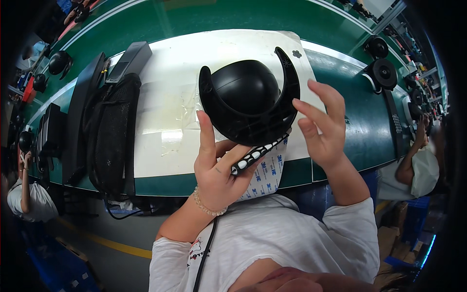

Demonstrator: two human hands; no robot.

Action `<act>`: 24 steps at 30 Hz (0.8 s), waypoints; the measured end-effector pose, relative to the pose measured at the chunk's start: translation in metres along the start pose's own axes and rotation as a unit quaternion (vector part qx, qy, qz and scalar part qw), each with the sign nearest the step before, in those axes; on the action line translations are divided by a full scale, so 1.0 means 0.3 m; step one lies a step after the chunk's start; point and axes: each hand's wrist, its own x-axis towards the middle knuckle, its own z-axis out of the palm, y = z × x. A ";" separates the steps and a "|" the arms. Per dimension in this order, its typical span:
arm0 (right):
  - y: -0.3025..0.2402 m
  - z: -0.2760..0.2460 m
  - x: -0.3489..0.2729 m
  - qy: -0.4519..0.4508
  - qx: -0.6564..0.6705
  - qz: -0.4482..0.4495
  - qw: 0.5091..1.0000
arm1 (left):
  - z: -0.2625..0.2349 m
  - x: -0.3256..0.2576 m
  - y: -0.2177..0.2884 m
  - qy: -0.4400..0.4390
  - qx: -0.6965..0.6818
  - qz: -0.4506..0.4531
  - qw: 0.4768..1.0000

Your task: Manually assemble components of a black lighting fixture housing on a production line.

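Note:
A glossy black dome sits within the arms of a black crescent-shaped plastic part, its two horns pointing away from me. My left hand is closed at the part's lower left, one finger up along its side. Between those fingers runs a narrow black strip with white oval spots; I cannot tell whether it is joined to the part. Below it hangs a white sheet with blue print. My right hand is open beside the right horn, one fingertip close to or touching its edge.
A white board covers part of the green table. On the left lie a black mesh pouch, a grey box and long black pieces. Black round devices stand at right. People work on both sides.

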 end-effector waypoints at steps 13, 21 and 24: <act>0.003 -0.014 -0.010 -0.027 -0.193 -0.101 0.976 | -0.004 -0.006 0.009 -0.020 -0.057 -0.024 0.998; -0.045 -0.023 -0.036 -0.024 0.176 -0.098 0.979 | -0.023 -0.016 -0.017 -0.011 -0.138 -0.021 0.990; -0.073 0.027 -0.045 -0.058 0.144 -0.095 0.983 | -0.027 -0.029 -0.028 -0.010 -0.153 -0.025 0.988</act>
